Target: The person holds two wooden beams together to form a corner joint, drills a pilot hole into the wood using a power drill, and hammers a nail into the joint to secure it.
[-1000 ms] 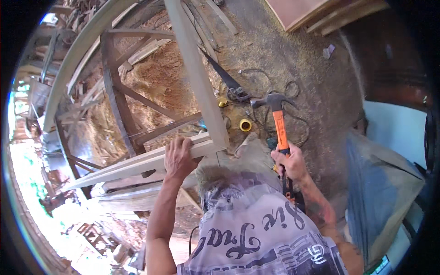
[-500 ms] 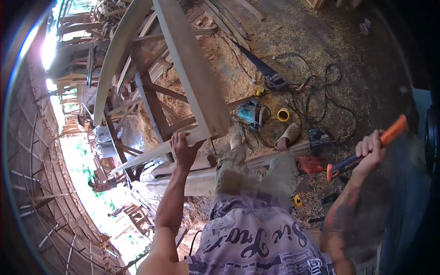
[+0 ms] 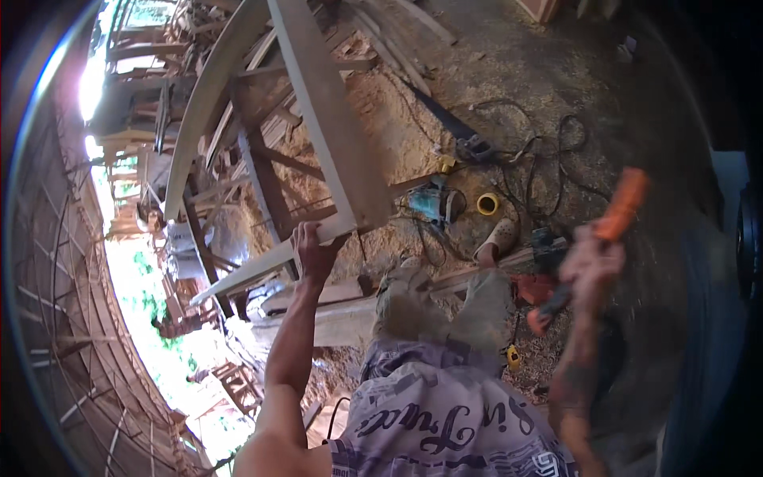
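Note:
My left hand (image 3: 315, 253) is closed around a pale wooden strip (image 3: 246, 272), close to where it meets the end of a wide wooden beam (image 3: 322, 111). The beam runs up and away as part of a frame with a curved timber (image 3: 199, 111) on its left. On the right, my right hand (image 3: 592, 258) is raised and blurred, wrapped around a long hand tool. This orange-and-dark tool (image 3: 625, 203) has an orange upper part and a dark lower part ending in an orange tip. Its exact kind is unclear, and it is apart from the wood.
Beyond my feet lie a teal power tool (image 3: 429, 203), a yellow ring (image 3: 488, 203), a handsaw (image 3: 449, 119) and a looping black cord (image 3: 560, 147) on sawdust. A long timber (image 3: 342, 322) lies by my legs. Stacked wood (image 3: 147, 52) is at the far left.
My right hand has swung left and slightly down with the orange-and-dark tool. My left hand keeps its grip on the wooden strip; the view has shifted slightly.

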Available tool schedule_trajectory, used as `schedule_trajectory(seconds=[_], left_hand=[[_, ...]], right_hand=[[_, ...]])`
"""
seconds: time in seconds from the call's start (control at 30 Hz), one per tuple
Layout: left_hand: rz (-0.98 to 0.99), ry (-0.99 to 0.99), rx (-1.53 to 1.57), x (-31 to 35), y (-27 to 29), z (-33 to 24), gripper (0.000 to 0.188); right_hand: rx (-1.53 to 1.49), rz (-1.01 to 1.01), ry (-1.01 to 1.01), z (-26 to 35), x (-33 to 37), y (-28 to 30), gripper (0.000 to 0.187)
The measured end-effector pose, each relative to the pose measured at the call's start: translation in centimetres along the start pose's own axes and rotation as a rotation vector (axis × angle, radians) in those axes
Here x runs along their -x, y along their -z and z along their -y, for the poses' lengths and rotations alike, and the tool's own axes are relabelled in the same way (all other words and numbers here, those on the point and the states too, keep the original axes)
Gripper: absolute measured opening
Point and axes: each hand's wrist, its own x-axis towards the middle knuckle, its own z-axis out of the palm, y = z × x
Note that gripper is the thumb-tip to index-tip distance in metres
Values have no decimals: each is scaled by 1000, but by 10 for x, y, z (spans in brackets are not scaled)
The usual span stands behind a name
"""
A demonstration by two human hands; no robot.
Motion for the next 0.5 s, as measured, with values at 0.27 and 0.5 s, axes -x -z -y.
schedule_trajectory(seconds=[0.27, 0.5], left_hand=[[-35, -40, -19, -4, -21, -4, 60], [-49, -31, -41, -7, -5, -4, 56]], right_hand=[[105, 18, -357, -137, 58, -97, 14], [102, 357, -371, -72, 17, -20, 23]])
